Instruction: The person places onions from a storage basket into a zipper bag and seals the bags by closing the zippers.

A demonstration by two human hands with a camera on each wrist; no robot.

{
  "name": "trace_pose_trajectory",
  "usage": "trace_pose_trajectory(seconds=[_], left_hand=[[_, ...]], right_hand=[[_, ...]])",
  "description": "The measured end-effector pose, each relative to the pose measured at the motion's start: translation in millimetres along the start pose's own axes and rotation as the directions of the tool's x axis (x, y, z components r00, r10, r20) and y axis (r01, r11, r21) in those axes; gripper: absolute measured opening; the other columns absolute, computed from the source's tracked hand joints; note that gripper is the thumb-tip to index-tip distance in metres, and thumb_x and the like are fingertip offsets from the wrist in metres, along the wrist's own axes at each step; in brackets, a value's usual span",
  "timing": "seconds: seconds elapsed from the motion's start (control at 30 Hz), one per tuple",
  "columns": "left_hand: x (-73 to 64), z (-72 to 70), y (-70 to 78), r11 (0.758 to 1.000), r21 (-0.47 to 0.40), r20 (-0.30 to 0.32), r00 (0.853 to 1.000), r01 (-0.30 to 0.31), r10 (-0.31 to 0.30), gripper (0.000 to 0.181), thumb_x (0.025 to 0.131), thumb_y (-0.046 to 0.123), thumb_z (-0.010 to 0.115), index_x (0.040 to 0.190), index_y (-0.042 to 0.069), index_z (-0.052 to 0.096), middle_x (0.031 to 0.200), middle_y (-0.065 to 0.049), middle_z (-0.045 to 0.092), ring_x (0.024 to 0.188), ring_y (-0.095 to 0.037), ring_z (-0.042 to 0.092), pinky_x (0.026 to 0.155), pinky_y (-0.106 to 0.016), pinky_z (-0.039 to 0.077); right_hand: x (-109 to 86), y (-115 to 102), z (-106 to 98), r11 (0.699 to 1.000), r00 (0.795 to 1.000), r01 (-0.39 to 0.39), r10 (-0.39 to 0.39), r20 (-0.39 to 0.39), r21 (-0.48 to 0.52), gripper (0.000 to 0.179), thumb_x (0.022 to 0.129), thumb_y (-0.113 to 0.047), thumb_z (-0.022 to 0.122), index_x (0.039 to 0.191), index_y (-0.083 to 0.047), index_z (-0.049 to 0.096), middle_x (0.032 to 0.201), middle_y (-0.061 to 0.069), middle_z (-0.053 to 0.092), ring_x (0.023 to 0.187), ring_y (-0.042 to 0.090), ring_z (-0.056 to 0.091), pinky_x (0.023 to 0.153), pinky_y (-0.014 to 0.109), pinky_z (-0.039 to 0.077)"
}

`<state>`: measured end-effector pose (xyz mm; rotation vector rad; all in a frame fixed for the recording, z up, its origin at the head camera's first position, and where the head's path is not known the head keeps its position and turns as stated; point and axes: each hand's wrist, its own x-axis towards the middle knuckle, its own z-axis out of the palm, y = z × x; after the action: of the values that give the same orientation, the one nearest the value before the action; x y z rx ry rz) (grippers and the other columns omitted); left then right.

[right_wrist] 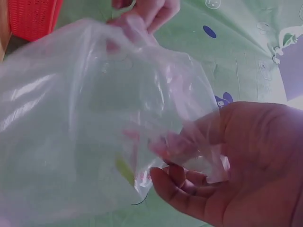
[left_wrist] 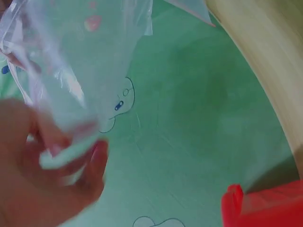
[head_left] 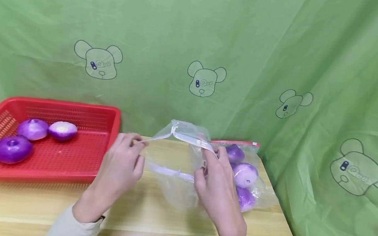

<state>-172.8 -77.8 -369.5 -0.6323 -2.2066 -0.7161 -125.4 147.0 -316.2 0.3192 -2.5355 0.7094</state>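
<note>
A clear zip bag (head_left: 175,188) hangs over the table with its mouth spread wide between both hands. My left hand (head_left: 121,163) pinches the left corner of the bag's rim. On the other side my right hand (head_left: 217,187) grips the rim, fingers curled over it. The right wrist view has the bag (right_wrist: 52,118) filling much of the frame, and I see no onion inside it. Just beyond the right hand lies a second clear bag (head_left: 265,197) with a red zip, holding purple onions (head_left: 245,175).
A red plastic basket (head_left: 63,175) stands at the left with three purple onions (head_left: 12,149) in it. Behind the wooden table (head_left: 148,226) hangs a green curtain (head_left: 157,25) with bear-head prints, which also runs down the right side.
</note>
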Motion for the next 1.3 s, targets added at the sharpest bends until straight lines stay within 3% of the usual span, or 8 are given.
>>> trace_pose_trajectory(seconds=[0.17, 0.37, 0.5, 0.63, 0.77, 0.9, 1.07, 1.3], left_hand=[[-6.5, 4.6, -0.4, 1.0, 0.02, 0.279, 0.96, -0.023, 0.016, 0.036, 0.079, -0.01, 0.058, 0.105, 0.007, 0.077, 0.114, -0.013, 0.067, 0.101, -0.033, 0.062, 0.081, -0.046, 0.057], [-8.7, 3.5, -16.3, 0.971, 0.197, 0.283, 0.941, 0.134, -0.187, 0.023, 0.079, -0.002, 0.057, 0.082, 0.01, 0.077, 0.067, -0.006, 0.065, 0.059, -0.03, 0.057, 0.05, -0.04, 0.045], [-6.2, -1.8, -29.0, 0.965, 0.165, 0.33, 0.911, 0.203, -0.248, 0.034, 0.081, -0.002, 0.055, 0.099, 0.013, 0.08, 0.082, -0.007, 0.072, 0.063, -0.025, 0.061, 0.05, -0.035, 0.044], [-3.7, -2.9, -37.5, 0.96, 0.151, 0.363, 0.89, 0.235, -0.275, 0.036, 0.082, -0.002, 0.053, 0.104, 0.01, 0.078, 0.094, -0.007, 0.074, 0.072, -0.025, 0.064, 0.056, -0.038, 0.049], [-5.0, 1.9, -48.7, 0.966, 0.11, 0.406, 0.877, 0.234, -0.259, 0.034, 0.084, -0.002, 0.053, 0.106, 0.008, 0.077, 0.101, -0.006, 0.073, 0.089, -0.025, 0.067, 0.068, -0.04, 0.054], [-6.8, 3.9, -58.1, 0.981, 0.031, 0.423, 0.887, 0.189, -0.184, 0.029, 0.084, -0.004, 0.055, 0.104, 0.004, 0.075, 0.104, -0.007, 0.071, 0.097, -0.025, 0.067, 0.077, -0.04, 0.056], [-2.9, -1.7, -63.5, 0.987, -0.078, 0.379, 0.92, 0.142, -0.102, 0.022, 0.087, -0.004, 0.055, 0.095, 0.003, 0.074, 0.103, -0.006, 0.07, 0.097, -0.023, 0.067, 0.084, -0.039, 0.056], [-1.4, -18.5, -69.6, 0.983, -0.117, 0.239, 0.965, 0.142, -0.111, 0.018, 0.089, -0.004, 0.055, 0.088, 0.008, 0.07, 0.098, -0.003, 0.067, 0.085, -0.017, 0.061, 0.075, -0.034, 0.054]], right_hand=[[1.6, -1, 0, 0.995, 0.995, 0.096, -0.096, 0.008, -0.025, 0.057, 0.079, 0.01, 0.065, 0.133, -0.007, 0.062, 0.143, 0.012, 0.052, 0.066, 0.008, 0.056, 0.06, 0.021, 0.052], [1.3, 4, 2, 0.978, 0.978, 0.175, -0.186, 0.091, 0.115, 0.036, 0.085, 0.005, 0.068, 0.119, -0.006, 0.071, 0.145, 0.012, 0.053, 0.075, 0.005, 0.064, 0.063, 0.017, 0.054], [4.3, 4, 6, 0.963, 0.956, 0.183, -0.221, 0.191, 0.197, 0.044, 0.089, -0.013, 0.075, 0.131, -0.005, 0.064, 0.157, 0.007, 0.038, 0.101, 0.012, 0.066, 0.087, 0.03, 0.057], [11.6, 4, 8, 0.968, 0.927, 0.151, -0.209, 0.312, 0.198, 0.074, 0.082, -0.031, 0.082, 0.145, -0.01, 0.05, 0.164, -0.007, 0.018, 0.144, 0.026, 0.035, 0.111, 0.047, 0.038], [20.8, 3, 16, 0.966, 0.91, 0.169, -0.229, 0.344, 0.196, 0.08, 0.08, -0.026, 0.084, 0.148, -0.008, 0.046, 0.165, -0.006, 0.014, 0.145, 0.033, 0.031, 0.113, 0.05, 0.034], [26.4, 2, 27, 0.956, 0.905, 0.212, -0.27, 0.329, 0.202, 0.076, 0.081, -0.02, 0.083, 0.147, -0.007, 0.047, 0.164, 0.003, 0.022, 0.115, 0.023, 0.062, 0.103, 0.04, 0.048], [26.1, 3, 35, 0.961, 0.909, 0.183, -0.245, 0.336, 0.208, 0.073, 0.084, -0.013, 0.08, 0.149, -0.011, 0.046, 0.161, 0.005, 0.029, 0.067, -0.002, 0.056, 0.065, 0.02, 0.054], [26.6, 6, 45, 0.954, 0.895, 0.165, -0.251, 0.367, 0.251, 0.082, 0.086, -0.01, 0.077, 0.155, -0.028, 0.035, 0.159, 0.014, 0.031, 0.065, -0.004, 0.058, 0.087, 0.031, 0.056]])
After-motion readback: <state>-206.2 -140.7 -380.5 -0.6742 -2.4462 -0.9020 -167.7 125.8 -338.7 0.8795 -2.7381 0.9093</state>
